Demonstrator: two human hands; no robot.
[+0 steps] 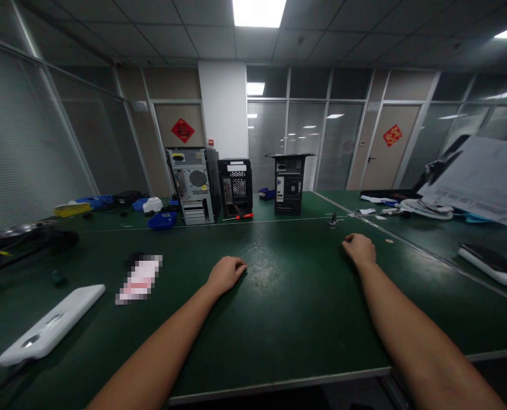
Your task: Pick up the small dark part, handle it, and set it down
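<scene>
My left hand (227, 274) rests on the green tabletop (287, 307), its fingers curled in a loose fist with nothing showing in them. Farther to the right, my right hand (360, 249) also lies on the table with its fingers folded in, and I see nothing held there. A small dark metal piece (332, 220) stands upright just beyond my right hand. Beyond both hands are a grey computer tower (193, 185), a smaller black computer case (235, 188) and another black tower (288, 185). In front of the smaller case lies a red-handled screwdriver (244, 216).
A white elongated device (57, 324) with a cable and a pixelated pink card (139, 279) lie on the left. Blue bins (162, 220) stand behind them. On the right are a dark-topped white device (490, 265), cables (426, 208) and large white sheets (479, 176).
</scene>
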